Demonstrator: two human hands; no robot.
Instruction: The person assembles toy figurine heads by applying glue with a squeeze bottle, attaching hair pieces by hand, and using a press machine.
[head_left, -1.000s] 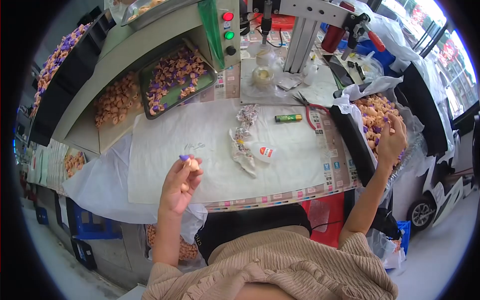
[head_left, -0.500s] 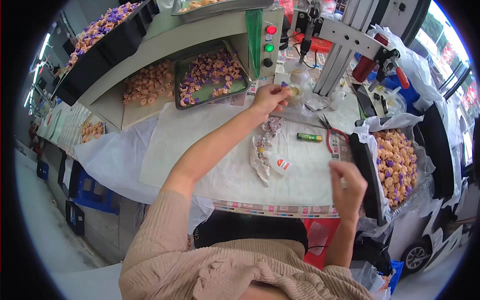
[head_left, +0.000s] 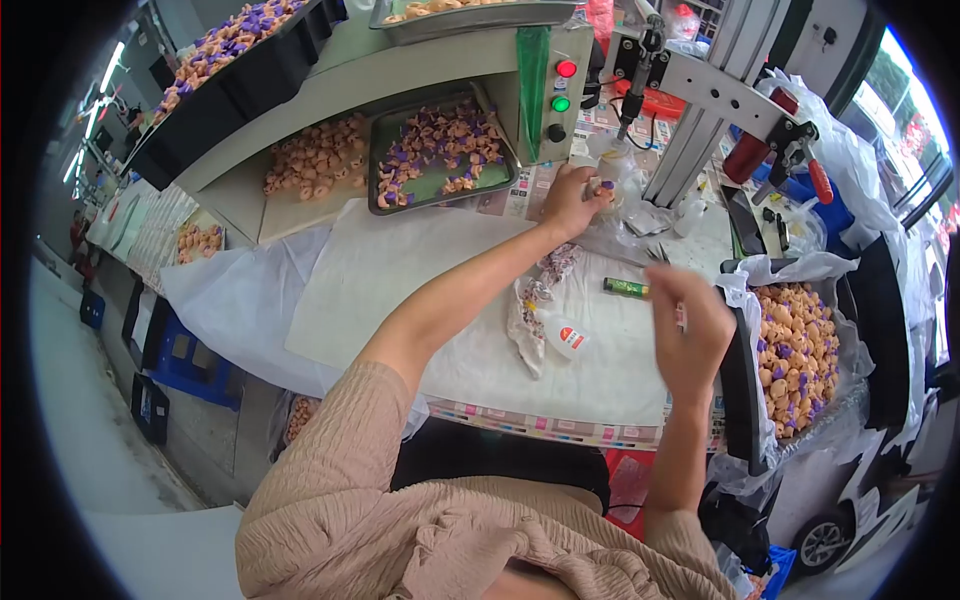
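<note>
My left hand [head_left: 574,205] reaches to the machine at the back of the table, fingers closed on a small peach-and-purple figure piece [head_left: 605,187]. Just beyond it is a clear plastic-wrapped fixture [head_left: 618,170] beneath the machine's vertical rod [head_left: 632,100]. My right hand [head_left: 692,325] is raised over the right of the table, its curled fingers smeared by motion; whether it holds anything does not show. Pliers [head_left: 657,255] are partly hidden behind it. Close by lie a green tube [head_left: 626,287], a white bottle with a red-and-white label [head_left: 568,340] and a crumpled patterned cloth [head_left: 528,325].
At right stands a black crate [head_left: 742,385], lined with plastic and full of peach-and-purple pieces [head_left: 798,350]. A dark tray [head_left: 400,207] of similar pieces sits in the box opening, beside a heap of peach pieces [head_left: 315,160]. Red and green lights [head_left: 563,85] mark the control panel.
The view has shifted, so the table appears farther right. My right hand has moved up and away from me, now covering part of the pliers. My left hand stays near the fixture with the piece.
</note>
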